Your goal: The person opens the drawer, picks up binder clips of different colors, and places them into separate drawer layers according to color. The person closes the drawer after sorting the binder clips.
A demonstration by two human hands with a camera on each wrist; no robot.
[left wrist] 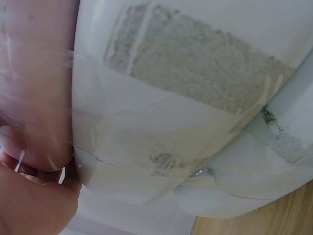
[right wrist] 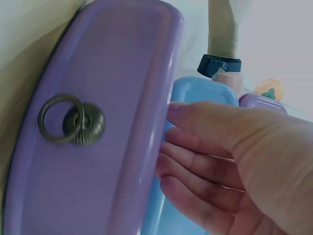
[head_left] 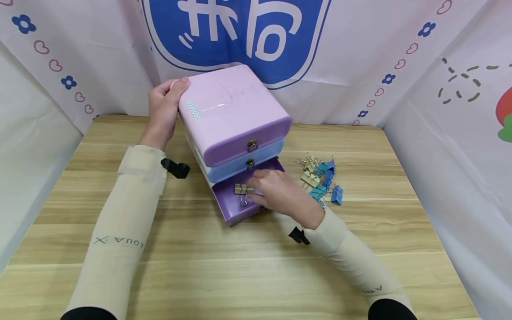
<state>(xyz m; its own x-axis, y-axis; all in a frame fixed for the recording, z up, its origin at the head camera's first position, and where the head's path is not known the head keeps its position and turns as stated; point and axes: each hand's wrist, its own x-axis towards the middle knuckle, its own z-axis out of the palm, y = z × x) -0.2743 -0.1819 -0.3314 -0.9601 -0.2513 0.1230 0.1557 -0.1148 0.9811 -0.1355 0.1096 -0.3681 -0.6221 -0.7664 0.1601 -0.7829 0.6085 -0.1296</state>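
A stacked drawer box has a pink top, a blue drawer and a purple bottom drawer pulled out. My left hand grips the box's back left edge, thumb on the top; in the left wrist view, the left hand is partly cut off beside the taped wall. My right hand is over the bottom drawer. Inside, a gold binder clip lies right by its fingertips. In the right wrist view, loosely bent fingers reach past the purple drawer front, with thumb and index finger apart; the clip is hidden there.
Several gold, teal and blue binder clips lie in a pile right of the box. Brass ring pulls, one of them a ring pull, are on the drawer fronts. A printed white curtain hangs behind the wooden table.
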